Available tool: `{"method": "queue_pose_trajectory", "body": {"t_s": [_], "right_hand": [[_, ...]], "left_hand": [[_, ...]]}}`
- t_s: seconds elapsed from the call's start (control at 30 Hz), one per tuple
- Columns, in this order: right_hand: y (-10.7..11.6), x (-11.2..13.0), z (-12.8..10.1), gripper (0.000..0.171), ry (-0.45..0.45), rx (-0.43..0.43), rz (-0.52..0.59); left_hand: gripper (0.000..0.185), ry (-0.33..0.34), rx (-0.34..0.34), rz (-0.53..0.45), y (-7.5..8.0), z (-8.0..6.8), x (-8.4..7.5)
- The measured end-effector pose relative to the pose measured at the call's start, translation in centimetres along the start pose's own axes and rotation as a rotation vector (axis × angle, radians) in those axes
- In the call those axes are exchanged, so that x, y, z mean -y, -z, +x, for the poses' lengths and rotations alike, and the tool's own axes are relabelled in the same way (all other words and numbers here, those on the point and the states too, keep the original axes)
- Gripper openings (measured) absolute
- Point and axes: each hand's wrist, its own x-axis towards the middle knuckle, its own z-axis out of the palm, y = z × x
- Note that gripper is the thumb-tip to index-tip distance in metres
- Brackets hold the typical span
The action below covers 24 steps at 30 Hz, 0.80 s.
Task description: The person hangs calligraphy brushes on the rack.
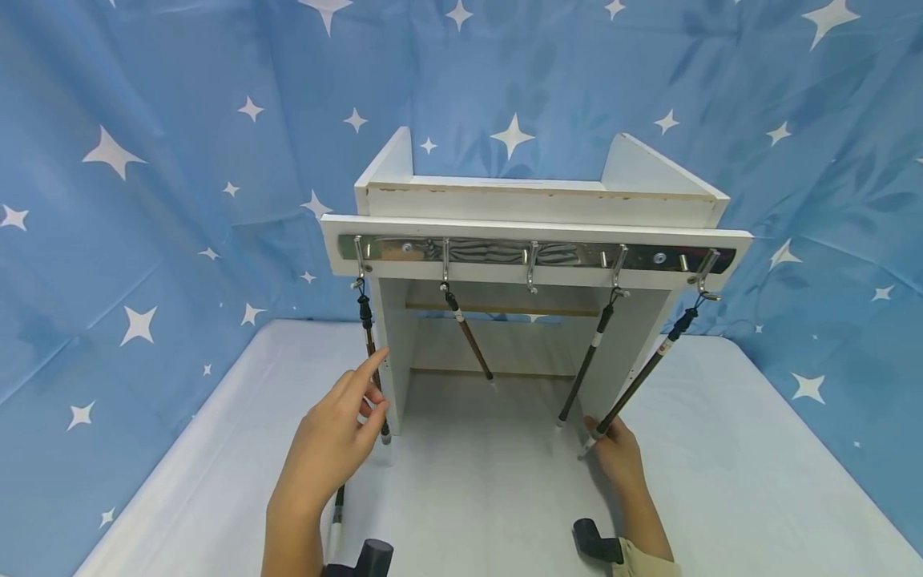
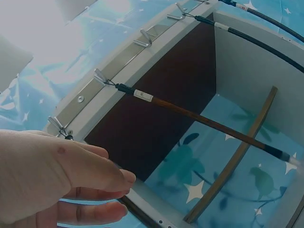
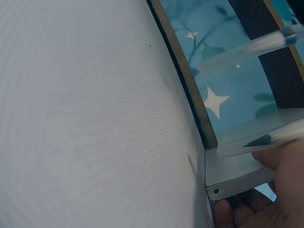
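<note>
From the head view, your left hand (image 1: 333,437) pinches the leftmost dark-handled calligraphy brush (image 1: 371,361) against the white wooden stand (image 1: 534,232); your right hand (image 1: 616,449) grips the rightmost brush (image 1: 645,373) near its tip. Steady both gently. Four brushes hang, five hooks. The wrist views show hooks and capped tips only.
</note>
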Motion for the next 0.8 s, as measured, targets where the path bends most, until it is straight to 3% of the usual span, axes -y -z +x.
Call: {"method": "queue_pose_trajectory", "body": {"t_s": [0.53,0.8], "right_hand": [[-0.1,-0.2,0.1,0.064,0.000,-0.013,-0.017],[-0.2,-0.2,0.2,0.059,0.010,-0.017,-0.024]], "left_hand": [[0.053,0.028,0.095,-0.005,-0.7,0.3,-0.1],[0.038,0.184,0.152,-0.014,0.2,0.2,1.9]]}}
